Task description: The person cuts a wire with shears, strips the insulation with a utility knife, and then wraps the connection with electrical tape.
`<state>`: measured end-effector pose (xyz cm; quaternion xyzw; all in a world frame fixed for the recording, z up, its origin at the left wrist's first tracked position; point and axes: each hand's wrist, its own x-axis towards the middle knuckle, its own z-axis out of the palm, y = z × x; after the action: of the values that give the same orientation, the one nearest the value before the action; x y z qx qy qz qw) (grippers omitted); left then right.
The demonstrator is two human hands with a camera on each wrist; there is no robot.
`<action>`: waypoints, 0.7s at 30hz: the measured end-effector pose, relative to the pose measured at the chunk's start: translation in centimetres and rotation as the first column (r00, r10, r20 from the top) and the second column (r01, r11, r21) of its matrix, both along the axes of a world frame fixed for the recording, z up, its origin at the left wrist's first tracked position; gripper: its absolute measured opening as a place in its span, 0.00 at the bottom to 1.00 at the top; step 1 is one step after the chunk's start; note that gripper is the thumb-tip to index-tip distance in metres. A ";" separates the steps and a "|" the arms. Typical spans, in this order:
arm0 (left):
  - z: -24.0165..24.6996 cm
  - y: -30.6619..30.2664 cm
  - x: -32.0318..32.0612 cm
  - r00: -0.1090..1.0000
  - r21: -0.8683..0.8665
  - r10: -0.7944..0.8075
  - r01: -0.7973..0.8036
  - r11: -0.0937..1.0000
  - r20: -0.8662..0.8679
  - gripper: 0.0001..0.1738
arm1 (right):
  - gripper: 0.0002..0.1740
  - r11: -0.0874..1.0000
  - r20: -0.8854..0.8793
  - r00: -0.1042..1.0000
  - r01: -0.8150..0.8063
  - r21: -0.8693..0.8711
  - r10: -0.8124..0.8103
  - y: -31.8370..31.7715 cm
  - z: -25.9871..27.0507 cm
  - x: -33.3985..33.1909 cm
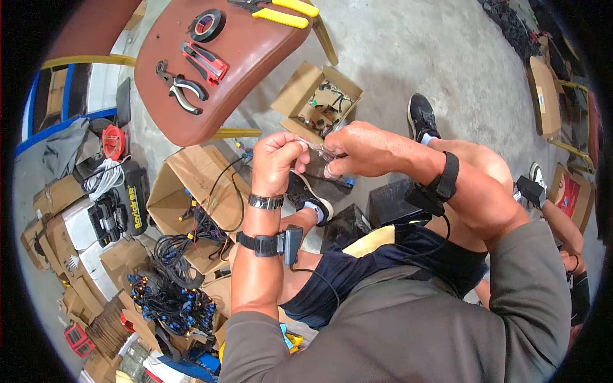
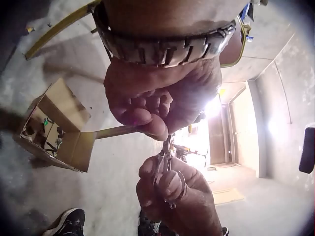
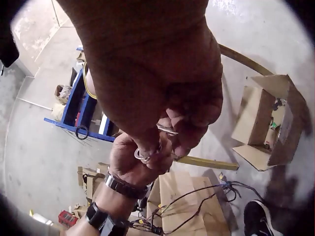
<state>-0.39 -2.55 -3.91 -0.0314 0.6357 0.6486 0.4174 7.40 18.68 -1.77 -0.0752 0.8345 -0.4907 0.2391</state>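
Observation:
In front of the lap my two hands meet. My right hand [image 1: 369, 150] holds small metal scissors [image 2: 167, 156], with a finger through one of their loops, as the left wrist view shows. The blades point at the fingertips of my left hand [image 1: 274, 163]. Its thumb and forefinger pinch a small pale piece [image 1: 304, 142] with a reddish spot near its end; most of it is hidden by the fingers, and I cannot tell its kind. The other left fingers curl into the palm. A metal-band watch [image 1: 265, 202] circles the left wrist.
An open cardboard box [image 1: 294, 99] with small scraps stands on the floor beyond the hands. On a brown chair seat [image 1: 249, 60] lie black tape [image 1: 207, 25], a red cutter [image 1: 204, 62], pliers [image 1: 182, 89] and yellow-handled pliers [image 1: 281, 14]. Boxes and cable bundles [image 1: 172, 303] crowd the left.

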 end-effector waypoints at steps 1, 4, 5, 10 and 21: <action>0.0 0.1 0.1 1.000 -0.012 -0.002 0.002 1.000 0.005 0.04 | 0.18 1.000 0.007 1.000 0.007 -0.008 -0.007 0.0 -0.1 0.2; -0.3 0.4 0.4 1.000 -0.042 -0.011 0.011 0.999 0.019 0.04 | 0.18 0.999 0.037 0.999 0.024 -0.028 -0.023 0.0 -0.6 0.6; -0.5 0.4 0.5 1.000 -0.049 -0.016 0.017 0.999 0.022 0.05 | 0.18 0.999 0.055 0.998 0.026 -0.031 -0.025 0.1 -0.7 0.7; -0.8 0.7 0.7 0.998 -0.084 -0.034 0.038 0.996 0.044 0.05 | 0.17 0.999 0.096 0.995 0.034 -0.029 -0.031 0.4 -0.8 1.1; -0.8 0.9 0.6 0.996 0.004 -0.082 0.082 0.997 0.037 0.04 | 0.20 0.998 -0.036 0.999 0.005 0.055 -0.003 0.8 -0.7 1.1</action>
<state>0.22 -1.62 -4.72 -0.0167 0.6278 0.6311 0.4553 8.48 19.50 -2.48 -0.0760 0.8520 -0.4666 0.2250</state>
